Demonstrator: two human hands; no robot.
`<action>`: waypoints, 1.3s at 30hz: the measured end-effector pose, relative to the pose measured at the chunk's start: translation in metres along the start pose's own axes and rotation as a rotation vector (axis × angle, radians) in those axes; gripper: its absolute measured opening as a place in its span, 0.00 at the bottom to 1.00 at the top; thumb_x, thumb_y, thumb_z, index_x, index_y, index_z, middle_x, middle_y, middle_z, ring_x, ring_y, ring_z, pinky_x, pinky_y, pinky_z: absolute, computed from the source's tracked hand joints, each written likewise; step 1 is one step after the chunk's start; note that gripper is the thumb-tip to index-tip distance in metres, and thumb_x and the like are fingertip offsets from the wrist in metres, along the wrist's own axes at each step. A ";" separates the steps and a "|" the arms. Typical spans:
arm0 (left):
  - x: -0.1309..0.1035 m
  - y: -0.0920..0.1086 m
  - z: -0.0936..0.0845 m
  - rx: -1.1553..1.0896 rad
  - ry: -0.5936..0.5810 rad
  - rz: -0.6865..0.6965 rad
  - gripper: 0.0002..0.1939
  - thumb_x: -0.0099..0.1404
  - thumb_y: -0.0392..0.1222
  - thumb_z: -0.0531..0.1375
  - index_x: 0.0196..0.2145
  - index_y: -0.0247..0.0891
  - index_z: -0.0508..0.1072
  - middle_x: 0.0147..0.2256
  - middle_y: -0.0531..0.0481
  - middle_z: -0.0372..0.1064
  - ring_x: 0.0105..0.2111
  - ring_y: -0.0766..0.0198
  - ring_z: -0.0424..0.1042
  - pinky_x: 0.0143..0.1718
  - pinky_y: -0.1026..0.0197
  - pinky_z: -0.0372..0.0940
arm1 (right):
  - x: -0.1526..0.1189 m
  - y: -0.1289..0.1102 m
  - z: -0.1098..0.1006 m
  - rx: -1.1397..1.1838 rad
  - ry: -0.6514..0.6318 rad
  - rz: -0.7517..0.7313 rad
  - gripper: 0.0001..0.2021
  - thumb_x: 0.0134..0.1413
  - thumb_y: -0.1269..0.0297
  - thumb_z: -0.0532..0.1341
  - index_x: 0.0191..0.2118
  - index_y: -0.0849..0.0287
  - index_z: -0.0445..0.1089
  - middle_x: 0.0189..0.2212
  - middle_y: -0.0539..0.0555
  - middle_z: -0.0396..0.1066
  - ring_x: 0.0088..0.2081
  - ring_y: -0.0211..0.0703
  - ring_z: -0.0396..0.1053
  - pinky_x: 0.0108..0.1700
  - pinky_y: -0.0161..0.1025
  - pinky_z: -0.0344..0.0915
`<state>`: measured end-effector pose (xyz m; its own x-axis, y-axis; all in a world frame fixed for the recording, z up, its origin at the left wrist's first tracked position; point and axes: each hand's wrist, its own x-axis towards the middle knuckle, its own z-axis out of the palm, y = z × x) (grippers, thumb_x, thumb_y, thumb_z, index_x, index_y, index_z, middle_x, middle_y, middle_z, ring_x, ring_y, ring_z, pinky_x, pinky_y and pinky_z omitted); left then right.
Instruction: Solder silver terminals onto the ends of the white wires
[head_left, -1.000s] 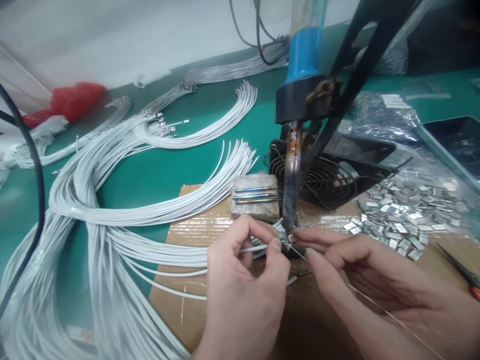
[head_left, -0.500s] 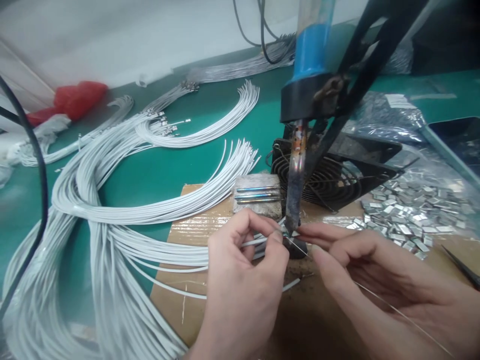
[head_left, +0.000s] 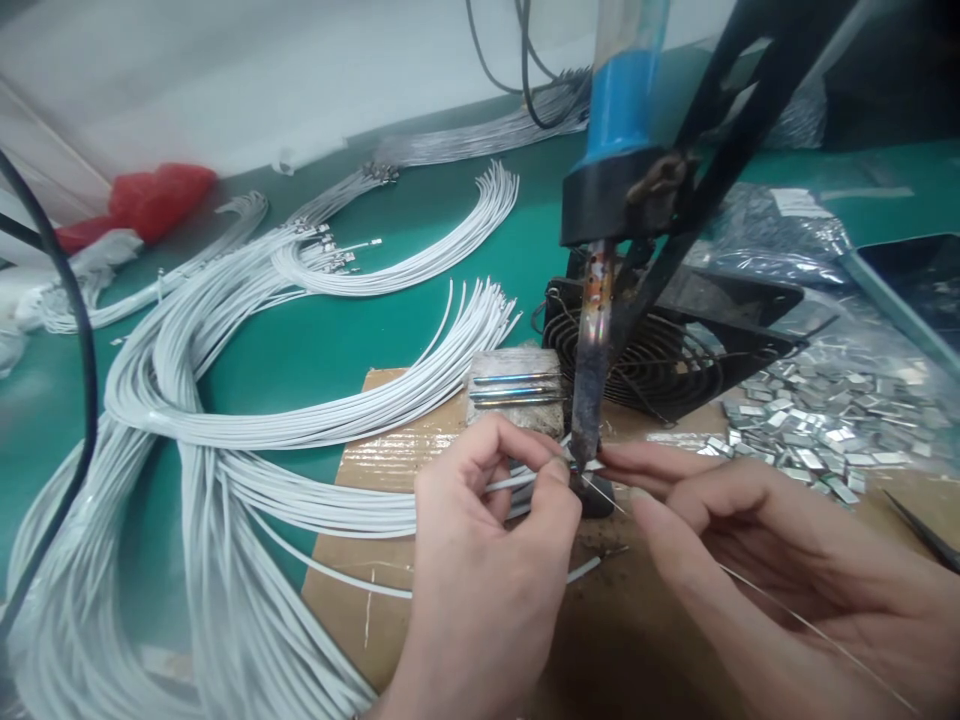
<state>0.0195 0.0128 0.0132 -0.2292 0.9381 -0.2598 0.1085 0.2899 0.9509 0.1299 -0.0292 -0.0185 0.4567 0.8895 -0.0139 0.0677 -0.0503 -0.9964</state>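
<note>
My left hand [head_left: 499, 540] pinches a white cable [head_left: 501, 486] between thumb and forefinger, its end just under the tip of a soldering iron. The soldering iron [head_left: 589, 370], with a blue collar and a darkened metal barrel, is clamped upright and points down. A thin strand of solder wire [head_left: 806, 625] runs through my right hand [head_left: 757, 560], closed around it, and its front end reaches the iron's tip. Fingers of my right hand are also close to a small pale piece at the tip. The exact joint is partly hidden by my fingertips.
Bundles of white cables [head_left: 300, 425] spread over the green mat [head_left: 420, 345] at left. A black fan [head_left: 660, 350] stands behind the iron. Many small metal pieces [head_left: 817, 420] lie right, near dark tweezers [head_left: 922, 530]. A grey block [head_left: 517, 415] and cardboard [head_left: 352, 580] are beneath.
Both hands have shifted very slightly to the right at the iron's tip. The solder wire still meets the tip, and the iron has not moved.
</note>
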 end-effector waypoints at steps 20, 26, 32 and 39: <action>-0.001 0.001 -0.002 0.042 0.028 -0.002 0.05 0.51 0.37 0.64 0.20 0.41 0.72 0.26 0.51 0.76 0.28 0.62 0.73 0.25 0.64 0.63 | 0.000 -0.002 0.000 -0.026 0.006 -0.003 0.14 0.52 0.57 0.74 0.22 0.52 0.72 0.41 0.49 0.85 0.40 0.44 0.83 0.50 0.33 0.78; 0.000 -0.003 -0.003 0.037 0.017 0.002 0.05 0.52 0.36 0.64 0.20 0.42 0.72 0.26 0.52 0.75 0.29 0.61 0.73 0.26 0.64 0.64 | 0.001 -0.005 0.002 0.019 0.012 0.057 0.13 0.49 0.58 0.74 0.22 0.51 0.72 0.39 0.46 0.84 0.38 0.40 0.83 0.50 0.30 0.76; 0.000 -0.002 -0.003 0.023 -0.002 0.029 0.05 0.53 0.35 0.64 0.22 0.41 0.73 0.25 0.53 0.75 0.28 0.63 0.72 0.28 0.65 0.65 | 0.001 -0.004 0.002 0.040 0.006 0.071 0.13 0.49 0.59 0.75 0.22 0.52 0.73 0.41 0.47 0.84 0.41 0.42 0.84 0.50 0.30 0.76; 0.000 -0.002 -0.001 0.042 0.006 0.016 0.05 0.52 0.38 0.64 0.21 0.41 0.73 0.26 0.52 0.75 0.28 0.63 0.71 0.26 0.64 0.64 | 0.000 -0.003 0.002 0.041 0.006 0.038 0.12 0.50 0.60 0.74 0.23 0.51 0.73 0.40 0.46 0.84 0.40 0.41 0.83 0.50 0.30 0.76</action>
<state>0.0183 0.0117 0.0113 -0.2330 0.9416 -0.2431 0.1527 0.2823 0.9471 0.1278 -0.0275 -0.0154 0.4637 0.8845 -0.0517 0.0140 -0.0657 -0.9977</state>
